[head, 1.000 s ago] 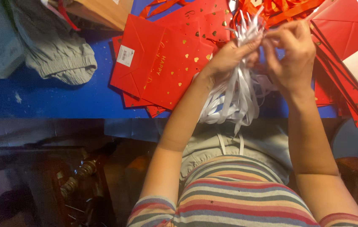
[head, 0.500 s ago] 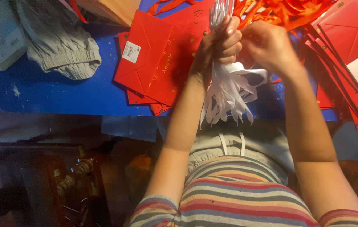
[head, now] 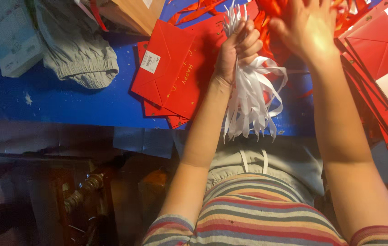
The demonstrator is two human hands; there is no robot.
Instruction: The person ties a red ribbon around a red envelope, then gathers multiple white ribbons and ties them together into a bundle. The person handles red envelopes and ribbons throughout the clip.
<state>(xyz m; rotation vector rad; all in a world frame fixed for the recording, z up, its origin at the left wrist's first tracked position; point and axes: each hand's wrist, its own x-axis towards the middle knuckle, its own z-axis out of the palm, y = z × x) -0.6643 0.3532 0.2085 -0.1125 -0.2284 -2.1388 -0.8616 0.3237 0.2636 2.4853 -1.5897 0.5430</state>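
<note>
My left hand [head: 238,48] is closed around a bunch of white ribbons [head: 251,102]; their short ends stick up above the fist and the long ends hang down over the table edge. My right hand [head: 310,29] is raised with fingers spread, holding nothing, over a heap of red ribbons [head: 271,13] at the top. Flat red paper bags [head: 171,75] lie on the blue table [head: 66,100] just left of my left hand.
More red bags [head: 381,59] are stacked at the right. A grey cloth [head: 73,50] and a pale box [head: 7,38] lie at the left, a brown cardboard box [head: 132,13] at the top. A dark wooden chair [head: 66,196] stands below the table.
Both hands were together on the white ribbons; now my right hand has let go and moved up and right toward the red ribbons, while my left hand keeps the bunch.
</note>
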